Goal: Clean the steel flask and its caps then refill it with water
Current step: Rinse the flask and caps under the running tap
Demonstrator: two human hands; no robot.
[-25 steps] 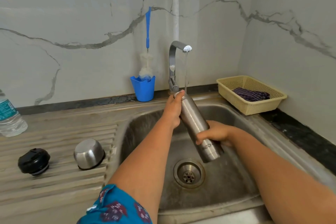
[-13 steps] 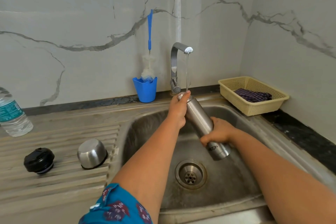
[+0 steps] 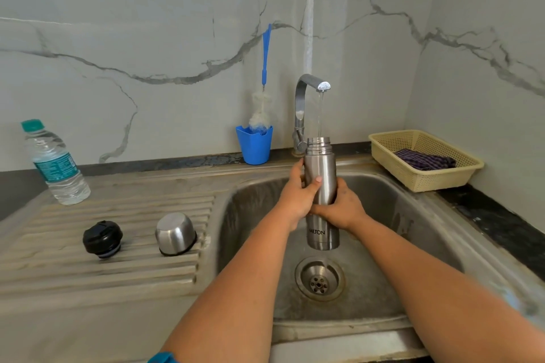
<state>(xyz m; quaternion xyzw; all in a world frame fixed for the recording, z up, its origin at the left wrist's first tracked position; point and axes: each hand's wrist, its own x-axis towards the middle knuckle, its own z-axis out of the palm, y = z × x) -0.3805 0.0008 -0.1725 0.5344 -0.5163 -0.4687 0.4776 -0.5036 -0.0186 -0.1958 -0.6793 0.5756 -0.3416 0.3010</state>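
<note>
Standing upright over the sink, straight under the tap, with the stream of water running into its open threaded mouth: steel flask. Gripped round the middle by both, left hand and right hand, fingers curled about the body. Left of the sink, on the ribbed drainboard: black inner cap and steel cup cap, mouth down, apart from each other.

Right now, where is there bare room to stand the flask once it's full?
Bare ribbed drainboard in front of the black cap and steel cap, and between them and the water bottle. Rear ledge between bottle and blue cup is free. Around the tap and basket it is crowded.
</note>
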